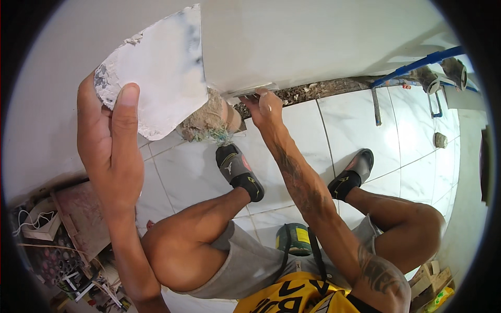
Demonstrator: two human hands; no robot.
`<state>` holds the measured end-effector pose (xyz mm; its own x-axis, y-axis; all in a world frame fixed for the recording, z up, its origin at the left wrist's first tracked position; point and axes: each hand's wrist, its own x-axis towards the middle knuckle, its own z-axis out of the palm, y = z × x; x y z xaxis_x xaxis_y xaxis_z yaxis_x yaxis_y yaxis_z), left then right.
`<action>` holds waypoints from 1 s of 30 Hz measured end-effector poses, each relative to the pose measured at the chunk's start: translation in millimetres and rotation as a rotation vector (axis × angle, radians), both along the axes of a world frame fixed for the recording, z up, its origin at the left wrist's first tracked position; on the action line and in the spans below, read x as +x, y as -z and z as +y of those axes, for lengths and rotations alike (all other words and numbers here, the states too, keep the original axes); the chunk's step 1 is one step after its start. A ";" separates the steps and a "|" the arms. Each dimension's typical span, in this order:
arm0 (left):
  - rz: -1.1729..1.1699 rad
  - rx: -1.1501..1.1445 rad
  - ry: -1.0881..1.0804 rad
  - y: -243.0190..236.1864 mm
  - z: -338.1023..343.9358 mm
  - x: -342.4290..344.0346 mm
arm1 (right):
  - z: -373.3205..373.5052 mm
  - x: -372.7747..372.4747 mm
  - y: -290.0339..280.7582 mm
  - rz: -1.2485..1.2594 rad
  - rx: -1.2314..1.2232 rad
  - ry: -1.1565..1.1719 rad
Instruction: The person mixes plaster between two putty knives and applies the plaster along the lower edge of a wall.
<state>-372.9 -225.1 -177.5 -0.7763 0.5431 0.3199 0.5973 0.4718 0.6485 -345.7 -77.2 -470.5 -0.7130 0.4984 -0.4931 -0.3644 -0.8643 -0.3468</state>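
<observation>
The left hand [117, 135] grips a white slab [162, 68] by its rough, plaster-crusted edge, thumb across the face, holding it up in front of the wall [271, 36]. The right hand [269, 108] is closed around a thin flat tool [257, 90] at the foot of the wall, its exact kind hard to tell at this angle. Just below the slab, a bag [204, 117] of greyish material sits on the white tiled floor [295, 135]. A green bucket [295, 240] stands between the person's legs.
</observation>
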 end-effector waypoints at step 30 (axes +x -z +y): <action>-0.020 -0.002 -0.020 4.1 17.5 2.3 | 91.8 37.7 205.5 -0.304 1.246 -0.272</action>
